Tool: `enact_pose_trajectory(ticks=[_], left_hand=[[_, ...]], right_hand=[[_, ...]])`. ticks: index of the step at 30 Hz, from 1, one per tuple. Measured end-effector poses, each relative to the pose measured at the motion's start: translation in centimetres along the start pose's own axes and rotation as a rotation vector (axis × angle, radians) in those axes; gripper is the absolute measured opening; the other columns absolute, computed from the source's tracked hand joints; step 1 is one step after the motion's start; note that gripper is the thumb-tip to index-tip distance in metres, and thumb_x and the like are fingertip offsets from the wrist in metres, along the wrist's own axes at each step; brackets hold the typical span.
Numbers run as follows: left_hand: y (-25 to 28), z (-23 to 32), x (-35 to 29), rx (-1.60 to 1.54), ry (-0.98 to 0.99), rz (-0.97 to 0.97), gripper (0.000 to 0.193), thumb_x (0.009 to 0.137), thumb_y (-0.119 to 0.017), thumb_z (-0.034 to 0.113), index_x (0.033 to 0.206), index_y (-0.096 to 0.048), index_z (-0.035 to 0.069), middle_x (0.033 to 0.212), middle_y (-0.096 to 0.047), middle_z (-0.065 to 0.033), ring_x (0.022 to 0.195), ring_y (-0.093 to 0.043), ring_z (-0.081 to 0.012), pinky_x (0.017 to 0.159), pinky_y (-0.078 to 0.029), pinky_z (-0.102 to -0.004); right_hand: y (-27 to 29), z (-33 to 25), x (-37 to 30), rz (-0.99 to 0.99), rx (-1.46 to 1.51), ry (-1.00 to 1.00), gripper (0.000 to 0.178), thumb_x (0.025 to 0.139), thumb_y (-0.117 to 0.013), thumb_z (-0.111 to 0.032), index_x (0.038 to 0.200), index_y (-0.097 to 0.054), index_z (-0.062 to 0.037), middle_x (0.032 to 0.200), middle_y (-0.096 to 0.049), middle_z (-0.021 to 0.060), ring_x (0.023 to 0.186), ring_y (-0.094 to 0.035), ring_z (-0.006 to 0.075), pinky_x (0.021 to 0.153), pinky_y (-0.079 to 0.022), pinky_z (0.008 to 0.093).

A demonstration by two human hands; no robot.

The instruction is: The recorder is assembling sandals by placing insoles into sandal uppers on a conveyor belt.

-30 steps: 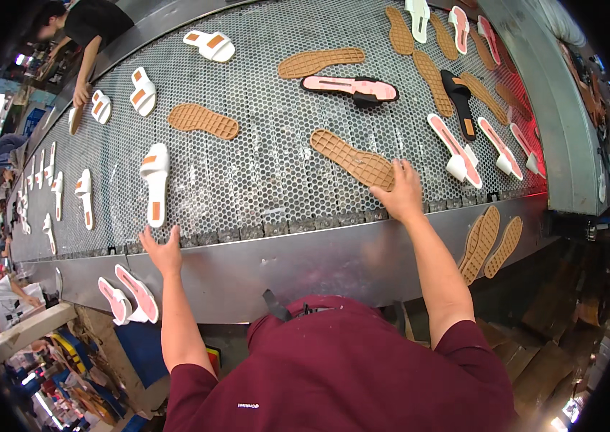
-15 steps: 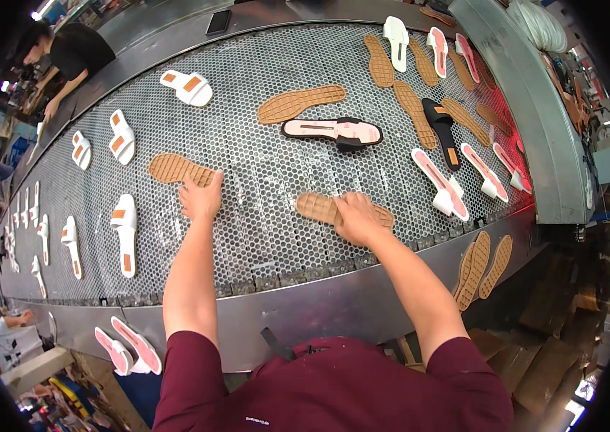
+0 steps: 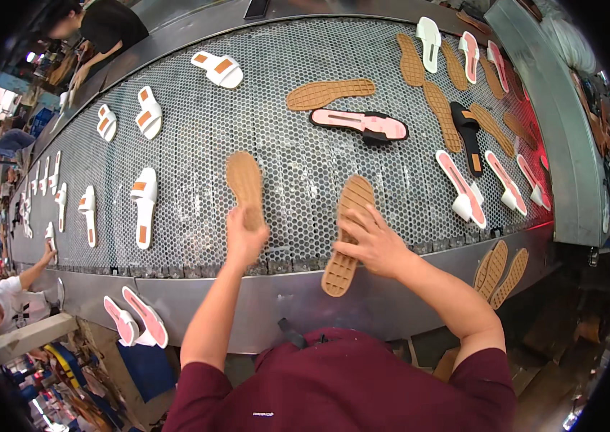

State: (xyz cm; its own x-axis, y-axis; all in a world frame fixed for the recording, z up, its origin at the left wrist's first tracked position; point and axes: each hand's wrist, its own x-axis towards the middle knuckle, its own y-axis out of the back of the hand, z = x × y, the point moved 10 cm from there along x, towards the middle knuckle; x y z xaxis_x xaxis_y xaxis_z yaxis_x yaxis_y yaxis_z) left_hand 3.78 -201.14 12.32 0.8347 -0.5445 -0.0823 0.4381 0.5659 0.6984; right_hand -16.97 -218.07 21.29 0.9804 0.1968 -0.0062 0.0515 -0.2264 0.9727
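Observation:
My left hand [image 3: 246, 237] is closed round the near end of a tan shoe sole [image 3: 246, 178], which points away from me over the metal mesh conveyor [image 3: 298, 165]. In my right hand [image 3: 373, 243] is a second tan sole [image 3: 342, 272], its ridged face up and its near end over the conveyor's front rail. The fingers of that hand lie across the sole's middle. Beyond them, a loose tan sole [image 3: 330, 93] rests beside a black sandal with a pink footbed [image 3: 348, 124].
White slide sandals [image 3: 144, 209] with orange patches lie on the left. On the right are several soles [image 3: 440, 115], a black slide [image 3: 469, 140] and pink-and-white sandals [image 3: 460, 187], near a metal housing [image 3: 557, 122]. More soles [image 3: 510, 277] stand by the front rail. Other people [image 3: 107, 32] work at left.
Both soles have turned from lying crosswise to pointing away from me. My hands have come nearer, the right one bringing its sole over the rail. The view has shifted.

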Motion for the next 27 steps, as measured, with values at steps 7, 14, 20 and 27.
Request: enact_pose_trajectory(ticks=[7,14,20,27], left_hand=[[-10.4,0.9,-21.6,-1.181,0.742,-0.408,0.059,0.093,-0.065,0.015,0.144,-0.037,0.002,0.131,-0.054,-0.0148,0.112,-0.061,-0.0240,0.093,-0.052,-0.0380],[-15.3,1.6,-24.0,-1.066,0.873,-0.671,0.032,0.098,-0.059,0.014,0.126,-0.056,0.000,0.115,-0.066,-0.0109,0.100,-0.066,-0.0196,0.090,-0.053,-0.0337],[-16.3,3.9,-23.7,-1.077,0.796,-0.719,0.032,0.095,-0.057,0.005,0.126,-0.054,-0.001,0.117,-0.065,-0.0116,0.104,-0.065,-0.0197,0.093,-0.053,-0.0338],[-16.0,7.5,-24.1,-1.127,0.723,-0.736,0.036,0.094,-0.056,0.001,0.128,-0.046,0.003,0.120,-0.062,-0.0104,0.107,-0.064,-0.0197,0.094,-0.053,-0.0339]], right_hand=[[-5.0,-5.5,-0.2,0.046,0.101,0.180,0.053,0.078,-0.069,-0.016,0.128,-0.057,-0.0277,0.147,-0.041,0.0083,0.136,-0.038,0.0349,0.116,-0.026,0.0568],[-8.3,-3.1,-6.1,0.111,0.395,-0.246,0.056,0.082,-0.066,-0.015,0.137,-0.053,-0.0159,0.146,-0.041,0.0150,0.131,-0.043,0.0352,0.112,-0.033,0.0487],[-10.6,-1.9,-11.0,0.264,0.992,-0.922,0.068,0.082,-0.076,-0.026,0.136,-0.049,0.0037,0.113,-0.064,0.0156,0.098,-0.064,0.0222,0.086,-0.052,0.0343],[-15.2,-4.5,-12.0,0.135,1.276,-1.006,0.061,0.083,-0.072,-0.025,0.132,-0.051,0.0061,0.115,-0.066,0.0184,0.100,-0.068,0.0257,0.085,-0.054,0.0360]])
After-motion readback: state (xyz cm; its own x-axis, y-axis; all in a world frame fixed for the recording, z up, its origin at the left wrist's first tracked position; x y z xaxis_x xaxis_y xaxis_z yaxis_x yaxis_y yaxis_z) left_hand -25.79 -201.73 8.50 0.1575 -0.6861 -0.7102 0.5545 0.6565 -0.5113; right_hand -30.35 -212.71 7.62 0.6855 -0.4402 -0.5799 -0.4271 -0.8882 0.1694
